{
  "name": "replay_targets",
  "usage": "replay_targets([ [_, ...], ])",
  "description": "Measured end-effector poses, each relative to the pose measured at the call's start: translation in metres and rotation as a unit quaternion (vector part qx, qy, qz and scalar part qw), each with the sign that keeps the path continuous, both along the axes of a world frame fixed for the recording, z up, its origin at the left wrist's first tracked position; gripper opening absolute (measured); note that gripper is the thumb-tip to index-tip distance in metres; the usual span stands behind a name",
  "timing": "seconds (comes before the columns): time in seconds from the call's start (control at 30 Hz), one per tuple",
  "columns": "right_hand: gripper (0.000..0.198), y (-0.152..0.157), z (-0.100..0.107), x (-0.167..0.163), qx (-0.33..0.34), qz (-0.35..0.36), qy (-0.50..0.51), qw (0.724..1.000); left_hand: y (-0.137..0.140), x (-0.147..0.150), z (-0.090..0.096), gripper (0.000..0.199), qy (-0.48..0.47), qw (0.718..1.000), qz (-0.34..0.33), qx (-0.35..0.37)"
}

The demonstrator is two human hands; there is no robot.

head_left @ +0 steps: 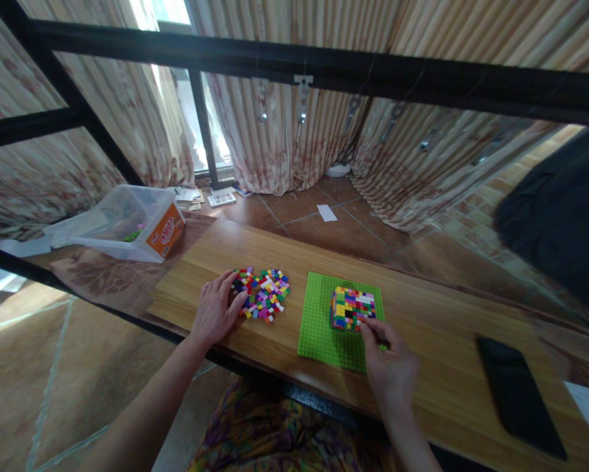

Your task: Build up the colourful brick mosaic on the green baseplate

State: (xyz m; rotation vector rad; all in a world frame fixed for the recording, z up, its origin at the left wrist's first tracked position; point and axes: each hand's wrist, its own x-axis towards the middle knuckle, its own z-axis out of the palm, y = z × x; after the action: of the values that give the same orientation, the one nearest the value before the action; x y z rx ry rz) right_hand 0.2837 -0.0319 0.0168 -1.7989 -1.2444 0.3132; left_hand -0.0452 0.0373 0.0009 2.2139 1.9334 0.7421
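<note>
A block of many-coloured toy bricks (347,303) stands on a green studded baseplate (318,328) at the middle of the wooden board. My right hand (390,357) is at the block's near right corner, thumb and forefinger pinched together there. Whatever lies between those fingertips is too small to make out. To the left, loose small bricks (269,295) of several colours are spread in a pile. My left hand (218,308) rests at the pile's left edge, fingers apart and touching the bricks there.
A black phone (520,396) lies on the board (432,328) at the right. Beyond its left end sits a clear plastic box (122,223) with an orange label and some green pieces inside. A dark metal bar (294,62) crosses above, before striped curtains (274,131).
</note>
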Motion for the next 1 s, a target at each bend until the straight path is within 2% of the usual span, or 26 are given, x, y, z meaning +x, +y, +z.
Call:
replay_targets([
  [0.33, 0.031, 0.001, 0.011, 0.004, -0.007, -0.015, 0.002, 1.000, 0.000, 0.000, 0.001, 0.051, -0.003, 1.000, 0.003, 0.001],
  [0.7, 0.031, 0.008, 0.002, 0.008, -0.048, -0.024, 0.075, 0.996, 0.000, 0.000, 0.000, 0.054, 0.007, 1.000, -0.003, 0.000],
  [1.0, 0.034, 0.011, -0.005, 0.011, -0.034, -0.037, 0.127, 0.991, 0.000, 0.000, -0.001, 0.052, 0.007, 1.000, -0.003, 0.004],
])
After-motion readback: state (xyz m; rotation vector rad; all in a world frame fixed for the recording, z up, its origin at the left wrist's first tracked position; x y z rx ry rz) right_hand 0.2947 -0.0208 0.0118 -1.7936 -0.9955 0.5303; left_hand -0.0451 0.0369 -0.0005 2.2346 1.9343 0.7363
